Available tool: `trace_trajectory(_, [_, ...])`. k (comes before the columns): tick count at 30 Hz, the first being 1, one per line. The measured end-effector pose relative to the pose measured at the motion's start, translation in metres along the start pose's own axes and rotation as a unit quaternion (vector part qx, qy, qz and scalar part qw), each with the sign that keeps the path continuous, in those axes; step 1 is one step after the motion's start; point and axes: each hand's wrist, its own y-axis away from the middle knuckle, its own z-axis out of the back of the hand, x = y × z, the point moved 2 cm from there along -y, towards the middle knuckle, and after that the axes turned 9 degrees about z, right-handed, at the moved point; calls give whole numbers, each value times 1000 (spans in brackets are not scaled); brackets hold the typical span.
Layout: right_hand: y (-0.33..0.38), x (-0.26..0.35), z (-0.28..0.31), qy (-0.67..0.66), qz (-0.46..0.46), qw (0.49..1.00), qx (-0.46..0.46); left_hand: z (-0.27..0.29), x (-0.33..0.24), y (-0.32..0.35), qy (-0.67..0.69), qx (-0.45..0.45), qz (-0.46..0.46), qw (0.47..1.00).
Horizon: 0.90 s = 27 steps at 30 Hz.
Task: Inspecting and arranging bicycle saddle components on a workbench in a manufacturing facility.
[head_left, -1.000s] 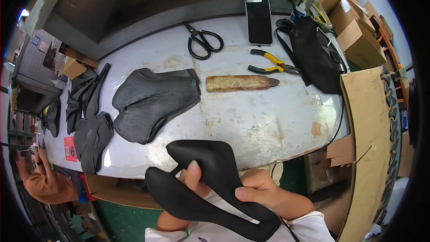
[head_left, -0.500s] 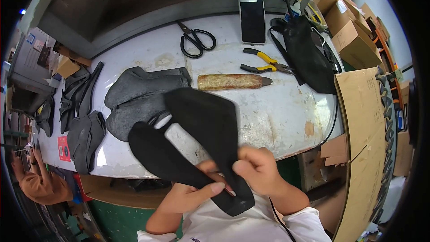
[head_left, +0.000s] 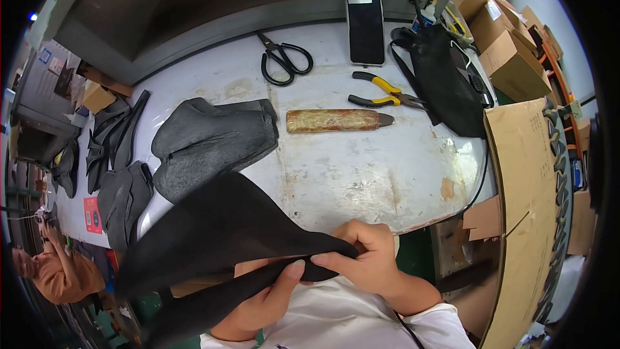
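Note:
A black, U-shaped shoe upper (head_left: 216, 226) spreads leftward from my hands, its two wings apart, at the table's front edge. My left hand (head_left: 274, 294) grips its lower wing, thumb on top near the fold. At the narrow joined end, my right hand (head_left: 369, 260) pinches the material between thumb and bent fingers. The fingertips behind the material are partly hidden. Beyond the upper lies a stack of dark grey shoe-upper pieces (head_left: 213, 145). To its right rests a tool with a tape-wrapped handle and short dark blade (head_left: 332, 121).
Black-handled scissors (head_left: 285, 64), yellow-and-black pliers (head_left: 387, 94) and a phone (head_left: 365, 29) lie farther back on the white table (head_left: 349, 187). A black bag (head_left: 445, 81) sits back right. More dark pieces (head_left: 123, 197) lie left. Cardboard (head_left: 526, 213) stands right; another person (head_left: 61, 271) is far left.
The shoe upper has swung left and down toward me, uncovering the grey stack. My right hand has shifted its grip to the joined end, close beside my left thumb.

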Motion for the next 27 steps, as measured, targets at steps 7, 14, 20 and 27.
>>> trace_trajectory(7, [10, 2, -8, -284, 29, 956, -61, -2, -5, -3, 293, -41, 121, 948])
trace_trajectory(14, [8, 15, 13, -271, -10, 958, -87, -20, -5, -1, 89, -14, -88, 992])
trace_trajectory(20, [-15, 11, 7, -403, -65, 895, -181, 10, 43, -32, 269, 82, 25, 959])
trace_trajectory(27, [-10, 12, -11, -278, -68, 952, -110, -11, 13, -32, 140, 9, 119, 983])
